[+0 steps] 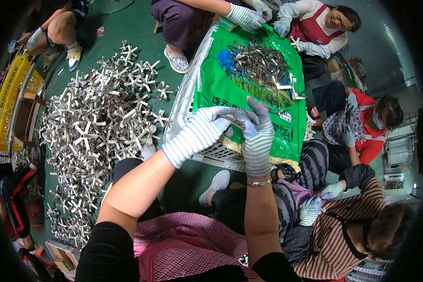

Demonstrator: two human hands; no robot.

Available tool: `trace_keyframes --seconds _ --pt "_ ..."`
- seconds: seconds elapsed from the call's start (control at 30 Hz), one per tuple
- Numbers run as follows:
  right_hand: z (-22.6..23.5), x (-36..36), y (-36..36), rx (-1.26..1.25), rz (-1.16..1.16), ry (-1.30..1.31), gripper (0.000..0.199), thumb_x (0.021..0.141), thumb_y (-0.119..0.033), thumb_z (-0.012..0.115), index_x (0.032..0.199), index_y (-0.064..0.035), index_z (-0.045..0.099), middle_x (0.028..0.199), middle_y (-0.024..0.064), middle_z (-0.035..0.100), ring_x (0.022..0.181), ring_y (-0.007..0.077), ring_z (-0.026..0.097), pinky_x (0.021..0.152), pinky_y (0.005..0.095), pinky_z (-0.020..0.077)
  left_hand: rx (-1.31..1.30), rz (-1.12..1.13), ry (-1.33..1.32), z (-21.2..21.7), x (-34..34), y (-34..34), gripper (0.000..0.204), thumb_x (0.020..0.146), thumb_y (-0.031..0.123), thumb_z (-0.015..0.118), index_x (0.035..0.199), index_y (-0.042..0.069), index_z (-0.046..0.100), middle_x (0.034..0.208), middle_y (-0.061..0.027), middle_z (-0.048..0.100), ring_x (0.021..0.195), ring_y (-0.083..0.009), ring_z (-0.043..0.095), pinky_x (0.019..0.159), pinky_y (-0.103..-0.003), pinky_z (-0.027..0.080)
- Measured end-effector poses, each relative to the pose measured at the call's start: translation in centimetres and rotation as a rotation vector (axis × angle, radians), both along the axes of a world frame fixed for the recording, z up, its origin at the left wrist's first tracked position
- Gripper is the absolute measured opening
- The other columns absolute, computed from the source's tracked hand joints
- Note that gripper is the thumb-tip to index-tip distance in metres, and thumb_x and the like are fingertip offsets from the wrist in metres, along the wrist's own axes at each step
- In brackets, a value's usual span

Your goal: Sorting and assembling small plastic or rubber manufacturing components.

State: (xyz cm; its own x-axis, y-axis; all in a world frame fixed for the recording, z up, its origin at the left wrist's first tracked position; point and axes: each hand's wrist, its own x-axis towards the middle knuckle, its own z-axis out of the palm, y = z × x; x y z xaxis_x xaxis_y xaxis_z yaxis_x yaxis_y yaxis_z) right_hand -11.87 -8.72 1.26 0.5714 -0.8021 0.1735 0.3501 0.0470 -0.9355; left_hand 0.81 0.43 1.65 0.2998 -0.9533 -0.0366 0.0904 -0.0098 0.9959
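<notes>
My left hand (pixel 199 131), in a white glove with blue stripes, comes in from the left and is closed in a pinch. My right hand (pixel 257 141), in a matching glove with greyed fingers, meets it, its thumb and forefinger pinching while other fingers point up. Between the fingertips is a small dark metal strip (pixel 235 120), gripped by both hands and partly hidden by them. Both hands are over the near edge of a green printed sack (pixel 207 87) spread on a white plastic crate (pixel 221 155). A pile of small dark metal pieces (pixel 261 63) lies on the sack's far part.
A large heap of white star-shaped metal parts (pixel 98 122) covers the floor to the left. One white part (pixel 289 87) lies on the sack's right side. A yellow crate (pixel 15 94) stands far left. Several gloved people sit close around the crate, at the far side and right.
</notes>
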Motion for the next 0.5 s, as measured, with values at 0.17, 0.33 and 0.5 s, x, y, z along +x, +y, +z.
trace_keyframes --seconds 0.17,0.33,0.5 --pt "-0.2 -0.4 -0.4 -0.114 -0.036 0.016 0.040 0.083 0.003 0.062 0.122 0.0026 0.049 0.096 0.0096 0.063 0.087 0.0120 0.060 0.078 0.0251 0.0502 0.026 0.010 -0.107 1.2 -0.2 -0.3 0.031 0.086 0.008 0.051 0.115 0.000 0.060 0.072 -0.0027 0.065 0.064 -0.0073 0.056 0.060 -0.023 0.047" --pt "0.0 0.0 -0.2 -0.104 -0.107 0.133 0.033 0.083 0.002 0.063 0.115 0.0025 0.054 0.095 0.0090 0.063 0.085 0.0125 0.061 0.077 0.0251 0.0508 0.007 -0.013 -0.167 0.5 0.1 -0.3 0.036 0.086 0.013 0.050 0.117 -0.003 0.057 0.078 -0.0038 0.067 0.069 -0.0063 0.060 0.063 -0.021 0.048" --pt "-0.1 -0.3 -0.3 -0.131 -0.100 0.164 0.025 0.083 -0.001 0.065 0.107 0.0019 0.059 0.093 0.0080 0.064 0.082 0.0119 0.061 0.075 0.0250 0.0513 -0.011 0.005 -0.186 0.1 0.0 -0.2 0.035 0.085 0.011 0.051 0.117 -0.004 0.057 0.079 -0.0049 0.068 0.071 -0.0075 0.060 0.065 -0.022 0.049"
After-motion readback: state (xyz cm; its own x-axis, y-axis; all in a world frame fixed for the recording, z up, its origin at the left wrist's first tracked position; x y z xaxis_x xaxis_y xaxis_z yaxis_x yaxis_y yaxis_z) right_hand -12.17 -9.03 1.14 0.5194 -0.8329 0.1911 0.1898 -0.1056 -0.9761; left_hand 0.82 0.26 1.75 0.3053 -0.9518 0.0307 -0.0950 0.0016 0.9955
